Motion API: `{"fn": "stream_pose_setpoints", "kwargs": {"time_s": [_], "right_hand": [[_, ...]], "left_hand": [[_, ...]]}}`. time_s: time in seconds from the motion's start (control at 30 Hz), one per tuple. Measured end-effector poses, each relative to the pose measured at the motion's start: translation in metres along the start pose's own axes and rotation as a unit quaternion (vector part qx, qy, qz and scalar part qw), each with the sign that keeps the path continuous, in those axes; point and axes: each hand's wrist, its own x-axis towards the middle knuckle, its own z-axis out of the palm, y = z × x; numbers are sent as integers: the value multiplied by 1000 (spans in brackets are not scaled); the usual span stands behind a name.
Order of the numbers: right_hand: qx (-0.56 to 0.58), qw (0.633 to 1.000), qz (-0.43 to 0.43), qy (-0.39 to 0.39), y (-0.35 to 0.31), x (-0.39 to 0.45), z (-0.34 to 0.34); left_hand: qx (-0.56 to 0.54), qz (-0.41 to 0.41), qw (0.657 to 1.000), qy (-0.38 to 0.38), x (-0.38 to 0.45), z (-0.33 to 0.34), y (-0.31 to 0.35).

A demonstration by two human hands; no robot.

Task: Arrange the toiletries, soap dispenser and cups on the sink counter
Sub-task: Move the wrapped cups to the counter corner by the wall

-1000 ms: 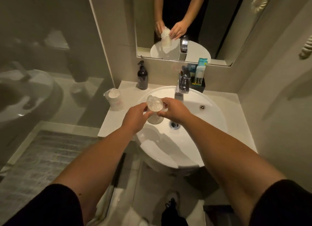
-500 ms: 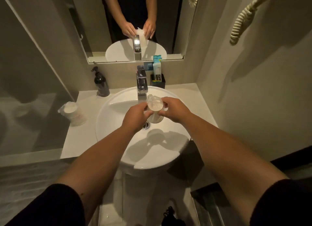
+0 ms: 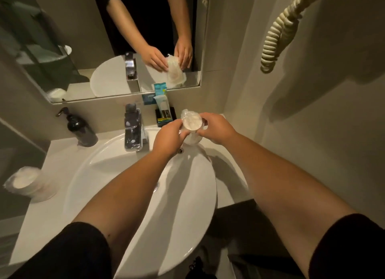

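Plastic-wrapped cup [image 3: 191,126] gripped by left hand [image 3: 167,138], right hand [image 3: 216,127] (two cups total), second cup [image 3: 31,183] on counter [image 3: 60,155]

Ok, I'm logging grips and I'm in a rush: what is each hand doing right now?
Left hand: closed on the wrapped cup, gripping its left side.
Right hand: closed on the same cup, gripping its right side.

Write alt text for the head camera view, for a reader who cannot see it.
Both hands, left hand and right hand, hold a plastic-wrapped cup over the back right of a white sink. A dark soap dispenser and another wrapped cup stand on the left.
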Motion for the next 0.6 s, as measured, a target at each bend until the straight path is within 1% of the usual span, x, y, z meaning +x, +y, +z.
{"fn": "stream_pose_setpoints", "kwargs": {"time_s": [0.1, 0.23, 0.4, 0.6], "right_hand": [[2, 1000, 11, -12, 19, 32, -6], [5, 999, 24, -27, 38, 69, -4], [2, 998, 39, -41, 54, 101, 6], [19, 997, 58, -42, 79, 122, 20]], "left_hand": [[-10, -15, 1000, 2, 31, 17, 1], [4, -46, 999, 3, 64, 36, -5], [0, -77, 997, 9, 89, 57, -16], [31, -113, 993, -3, 107, 82, -21]]}}
